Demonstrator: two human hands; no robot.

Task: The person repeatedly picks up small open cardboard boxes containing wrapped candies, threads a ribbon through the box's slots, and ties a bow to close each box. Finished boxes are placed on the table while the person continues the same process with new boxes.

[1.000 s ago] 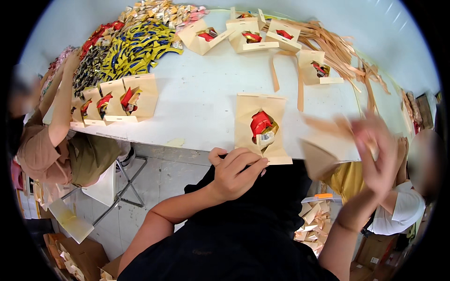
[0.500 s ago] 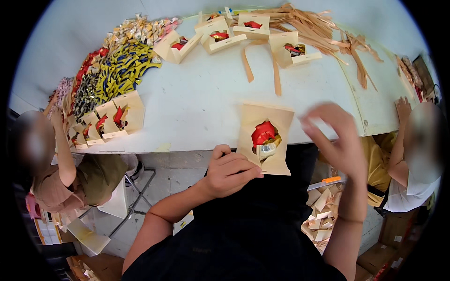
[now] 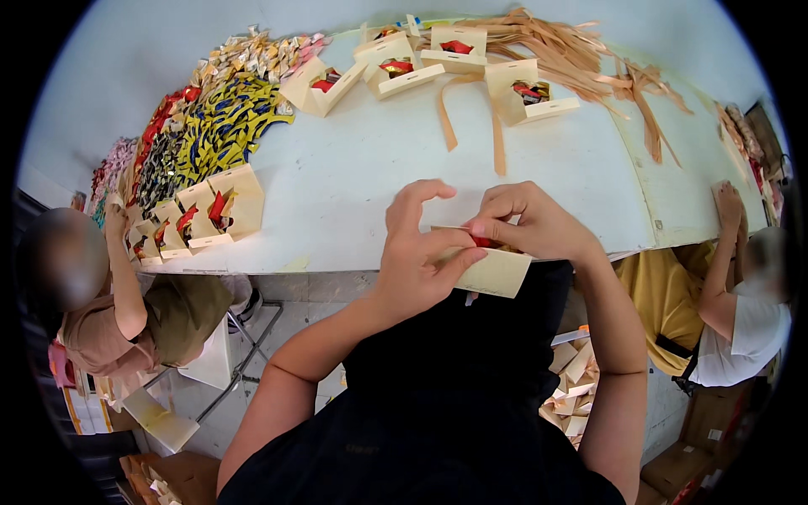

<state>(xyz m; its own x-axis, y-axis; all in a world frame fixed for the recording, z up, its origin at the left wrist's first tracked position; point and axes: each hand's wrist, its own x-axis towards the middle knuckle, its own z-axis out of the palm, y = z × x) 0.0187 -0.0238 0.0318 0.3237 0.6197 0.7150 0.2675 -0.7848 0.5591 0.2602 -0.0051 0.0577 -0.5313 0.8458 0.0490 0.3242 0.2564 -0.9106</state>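
Over the near edge of the table, a cream paper box [image 3: 497,274] is tilted between my two hands. My left hand [image 3: 417,261] grips its left side between thumb and fingers, with the index finger raised and bent. At the box's upper edge, my right hand [image 3: 536,220] is closed with thumb and finger pinched together. Just below those fingertips shows a bit of red wrapper [image 3: 481,241]. My fingers hide most of the box's opening and contents.
Filled cream boxes [image 3: 231,210] stand at left, with others [image 3: 530,97] at the back. Piles of wrapped sweets [image 3: 223,126] cover the left end. Tan ribbons [image 3: 547,46] lie at the back. Co-workers sit left and right. Folded cream boxes [image 3: 576,383] lie below on the right.
My right hand has come in from the right onto the box. The box has tipped, so its red-filled front no longer faces up. My left hand has moved up its left side.
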